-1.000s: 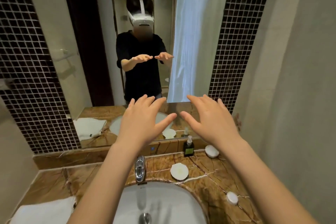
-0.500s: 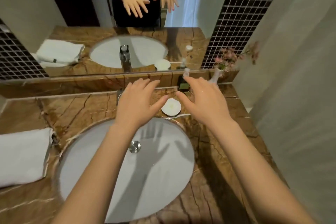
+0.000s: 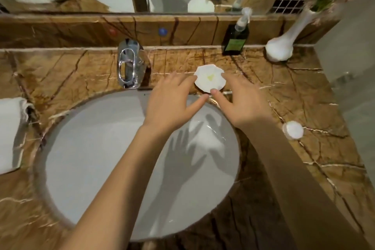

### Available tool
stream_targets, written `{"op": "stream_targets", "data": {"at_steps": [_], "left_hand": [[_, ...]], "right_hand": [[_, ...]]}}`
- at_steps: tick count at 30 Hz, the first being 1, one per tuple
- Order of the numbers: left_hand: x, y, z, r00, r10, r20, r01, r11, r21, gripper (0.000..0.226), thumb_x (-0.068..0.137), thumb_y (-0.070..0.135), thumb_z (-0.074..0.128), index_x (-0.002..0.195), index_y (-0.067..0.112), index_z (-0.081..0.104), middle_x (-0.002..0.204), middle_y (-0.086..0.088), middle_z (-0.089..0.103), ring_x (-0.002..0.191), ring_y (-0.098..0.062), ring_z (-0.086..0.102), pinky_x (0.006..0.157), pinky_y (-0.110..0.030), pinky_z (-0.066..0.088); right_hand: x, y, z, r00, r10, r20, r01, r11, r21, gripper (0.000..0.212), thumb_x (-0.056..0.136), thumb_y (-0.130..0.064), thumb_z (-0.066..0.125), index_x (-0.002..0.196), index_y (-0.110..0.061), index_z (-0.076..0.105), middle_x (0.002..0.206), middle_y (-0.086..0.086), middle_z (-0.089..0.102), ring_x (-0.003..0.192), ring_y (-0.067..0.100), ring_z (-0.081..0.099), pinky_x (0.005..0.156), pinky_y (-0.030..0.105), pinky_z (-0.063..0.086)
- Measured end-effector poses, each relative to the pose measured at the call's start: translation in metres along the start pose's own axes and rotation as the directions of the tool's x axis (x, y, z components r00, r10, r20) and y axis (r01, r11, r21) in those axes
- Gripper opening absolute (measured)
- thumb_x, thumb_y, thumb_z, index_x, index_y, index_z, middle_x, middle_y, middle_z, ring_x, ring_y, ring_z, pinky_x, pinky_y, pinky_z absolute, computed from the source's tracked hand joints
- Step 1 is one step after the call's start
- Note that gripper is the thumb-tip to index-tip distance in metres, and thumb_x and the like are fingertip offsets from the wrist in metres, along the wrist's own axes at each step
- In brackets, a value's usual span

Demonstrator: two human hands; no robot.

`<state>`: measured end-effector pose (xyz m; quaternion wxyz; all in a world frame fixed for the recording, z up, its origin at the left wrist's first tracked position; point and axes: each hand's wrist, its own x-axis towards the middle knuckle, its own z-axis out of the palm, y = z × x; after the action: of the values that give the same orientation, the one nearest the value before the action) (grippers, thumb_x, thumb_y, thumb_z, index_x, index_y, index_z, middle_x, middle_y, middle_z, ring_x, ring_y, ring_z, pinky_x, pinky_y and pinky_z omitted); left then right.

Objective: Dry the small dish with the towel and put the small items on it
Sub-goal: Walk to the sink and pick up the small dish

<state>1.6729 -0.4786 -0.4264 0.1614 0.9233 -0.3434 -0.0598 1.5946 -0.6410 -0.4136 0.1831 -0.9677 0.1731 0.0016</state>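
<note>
A small white shell-shaped dish (image 3: pixel 210 79) lies on the brown marble counter behind the sink, with a yellowish spot at its middle. My left hand (image 3: pixel 170 99) is spread open just left of it, fingertips at its left rim. My right hand (image 3: pixel 241 101) is spread open on its right, index finger at the far rim and thumb tip at the near rim; neither hand grips it. A folded white towel (image 3: pixel 10 134) rests at the counter's left edge. A small round white item (image 3: pixel 293 130) sits on the counter to the right.
The white round sink (image 3: pixel 97 160) fills the middle, with a chrome tap (image 3: pixel 129 66) behind it. A dark soap bottle (image 3: pixel 235 36) and a white vase with pink flowers (image 3: pixel 282 46) stand by the backsplash. A mirror runs along the back, a wall on the right.
My view has tilted down from the mirror to the counter. Both hands have moved forward and down over the sink and now flank the small dish.
</note>
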Motion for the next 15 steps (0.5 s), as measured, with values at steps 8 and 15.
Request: {"op": "stream_targets", "data": {"at_steps": [8,15], "left_hand": [[0.016,-0.011,0.038,0.998,-0.059,0.002,0.059,0.998,-0.026,0.064,0.088,0.061,0.036,0.139,0.023,0.041,0.146,-0.002,0.045,0.138,-0.023,0.033,0.110,-0.047,0.028],[0.022,-0.012,0.044,0.998,-0.057,-0.017,0.057,0.998,-0.029,0.065,0.089,0.061,0.033,0.135,0.018,0.047,0.141,-0.006,0.050,0.136,-0.027,0.036,0.111,-0.048,0.028]], "right_hand": [[0.015,0.020,0.044,0.981,-0.016,-0.193,0.014,1.000,-0.012,0.054,0.089,-0.049,0.049,0.132,-0.018,0.051,0.125,0.004,0.062,0.115,0.022,0.054,0.095,0.039,0.041],[0.034,0.032,0.052,0.962,0.110,-0.251,-0.056,0.976,0.211,0.049,0.086,-0.041,0.051,0.132,-0.024,0.046,0.112,0.000,0.064,0.099,0.020,0.058,0.072,0.029,0.041]]}}
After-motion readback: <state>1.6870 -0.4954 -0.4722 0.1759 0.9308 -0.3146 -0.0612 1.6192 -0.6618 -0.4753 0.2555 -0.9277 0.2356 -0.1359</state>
